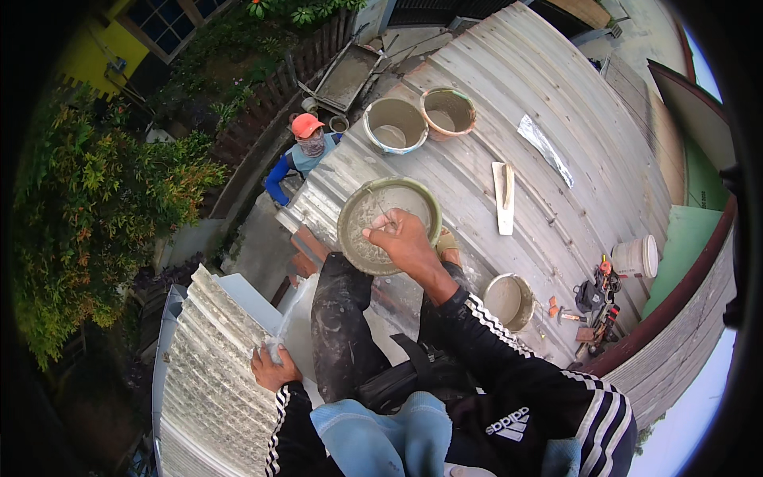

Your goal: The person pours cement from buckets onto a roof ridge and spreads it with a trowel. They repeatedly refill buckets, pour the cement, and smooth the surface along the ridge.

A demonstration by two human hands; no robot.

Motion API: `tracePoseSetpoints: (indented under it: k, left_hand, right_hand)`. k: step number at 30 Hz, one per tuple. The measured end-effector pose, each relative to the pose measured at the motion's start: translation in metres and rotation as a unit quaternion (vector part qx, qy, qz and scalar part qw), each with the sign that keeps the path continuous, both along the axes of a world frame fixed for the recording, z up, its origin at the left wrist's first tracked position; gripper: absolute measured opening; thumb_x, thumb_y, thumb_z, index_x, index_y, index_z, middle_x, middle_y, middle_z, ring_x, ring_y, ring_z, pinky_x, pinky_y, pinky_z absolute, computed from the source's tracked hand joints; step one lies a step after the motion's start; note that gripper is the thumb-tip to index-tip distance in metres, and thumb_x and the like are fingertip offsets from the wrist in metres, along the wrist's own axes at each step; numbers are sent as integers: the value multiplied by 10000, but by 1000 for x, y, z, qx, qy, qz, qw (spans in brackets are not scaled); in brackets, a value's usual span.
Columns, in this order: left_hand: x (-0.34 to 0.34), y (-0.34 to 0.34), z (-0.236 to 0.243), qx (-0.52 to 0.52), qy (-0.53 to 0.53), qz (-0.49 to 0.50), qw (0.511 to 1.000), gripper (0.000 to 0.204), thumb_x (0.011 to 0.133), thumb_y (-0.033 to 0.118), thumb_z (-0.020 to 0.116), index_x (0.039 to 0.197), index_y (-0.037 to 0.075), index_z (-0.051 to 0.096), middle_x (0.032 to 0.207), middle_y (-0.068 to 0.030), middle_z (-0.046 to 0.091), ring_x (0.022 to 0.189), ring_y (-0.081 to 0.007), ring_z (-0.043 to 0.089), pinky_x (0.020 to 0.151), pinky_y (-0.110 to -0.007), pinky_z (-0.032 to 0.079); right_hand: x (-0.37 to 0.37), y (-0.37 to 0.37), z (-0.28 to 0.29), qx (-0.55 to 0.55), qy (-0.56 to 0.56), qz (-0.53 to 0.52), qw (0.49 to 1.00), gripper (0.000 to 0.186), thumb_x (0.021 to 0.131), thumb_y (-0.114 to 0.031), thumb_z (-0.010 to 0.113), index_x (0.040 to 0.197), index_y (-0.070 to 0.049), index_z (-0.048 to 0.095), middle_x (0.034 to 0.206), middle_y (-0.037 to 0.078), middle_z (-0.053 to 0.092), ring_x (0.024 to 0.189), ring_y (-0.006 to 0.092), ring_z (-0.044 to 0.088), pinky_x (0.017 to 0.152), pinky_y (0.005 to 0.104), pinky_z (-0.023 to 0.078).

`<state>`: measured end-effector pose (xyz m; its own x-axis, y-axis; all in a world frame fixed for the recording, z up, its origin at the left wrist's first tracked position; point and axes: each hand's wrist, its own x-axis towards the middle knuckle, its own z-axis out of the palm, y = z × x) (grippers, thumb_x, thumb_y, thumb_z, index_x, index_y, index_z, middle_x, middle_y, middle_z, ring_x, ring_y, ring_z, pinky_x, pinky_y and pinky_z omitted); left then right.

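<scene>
My right hand (407, 248) is closed over the middle of a round bucket (435, 208) of wet grey mortar (367, 213). A thin wire handle runs into my fingers, which hide most of it. The bucket hangs in front of my knees, above the roof's edge. To the lower left, my left hand (274, 368) rests with fingers apart on the edge of a rough corrugated sheet (211, 358). Some clear plastic (278, 346) lies beside its fingertips.
Two mortar-smeared buckets (395, 126) stand ahead on the metal roof (485, 103); another bucket (509, 302) is at my right. A white board (502, 199), foil strip (545, 149), white pail (636, 257) and tools (600, 298) lie further right. Below the roof's left edge stands a co-worker (308, 147).
</scene>
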<state>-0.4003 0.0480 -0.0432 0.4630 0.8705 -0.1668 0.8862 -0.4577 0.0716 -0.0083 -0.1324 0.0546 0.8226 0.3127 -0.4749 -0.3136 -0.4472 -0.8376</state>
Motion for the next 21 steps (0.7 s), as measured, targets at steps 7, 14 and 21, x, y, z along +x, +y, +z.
tracePoseSetpoints:
  k: [7,14,21]
  left_hand:
    - [1,-7,4,-31,56,24,998,673,975,651,488,1375,139,666,1441,-152,596,1355,-362,525,1087,-540,436]
    - [-6,-15,21,-110,26,39,993,798,970,736,375,1396,122,654,1461,-159,601,1338,-413,536,1133,-531,384]
    - [-9,23,-31,-180,3,-35,983,781,1005,690,322,1409,103,643,1420,-184,630,1328,-414,542,1153,-513,353]
  right_hand:
    - [-75,-162,28,16,-52,-200,978,278,870,-240,787,835,10,671,719,31,638,676,102,567,606,299,451]
    - [-205,-291,130,31,-155,-371,915,347,889,-300,773,873,38,696,728,21,620,706,87,544,639,278,441]
    - [-344,-388,212,35,-256,-410,875,463,889,-340,783,1000,105,719,800,84,684,761,98,604,687,277,487]
